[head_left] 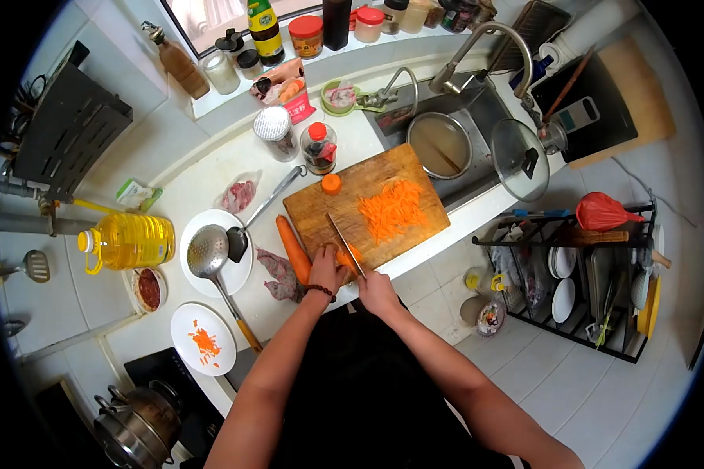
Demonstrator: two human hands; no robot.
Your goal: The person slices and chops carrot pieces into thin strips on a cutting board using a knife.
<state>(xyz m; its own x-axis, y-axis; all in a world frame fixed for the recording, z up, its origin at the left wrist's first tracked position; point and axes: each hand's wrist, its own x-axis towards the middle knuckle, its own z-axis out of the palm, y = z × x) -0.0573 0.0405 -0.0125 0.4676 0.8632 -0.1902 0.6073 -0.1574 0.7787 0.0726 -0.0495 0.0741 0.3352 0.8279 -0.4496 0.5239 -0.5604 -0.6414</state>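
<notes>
A wooden cutting board (309, 205) lies on the counter. My right hand (377, 292) is closed round the handle of a knife (343, 241), whose blade points up and left over the board. Beside the blade, the curled fingers of my left hand (328, 270) press on a piece of carrot (350, 255) at the board's near edge. Shredded carrot (391, 209) is heaped on the right half of the board. One carrot chunk (332, 184) stands near the far left edge. A whole carrot (291, 246) rests against the board's left side.
To the left are a plate with a skimmer (209, 252) and ladle, raw meat (278, 275), a small plate of carrot bits (178, 328) and an oil jug (137, 241). A soy sauce bottle (319, 152) stands behind the board. The sink (477, 125) holds a pot (440, 145).
</notes>
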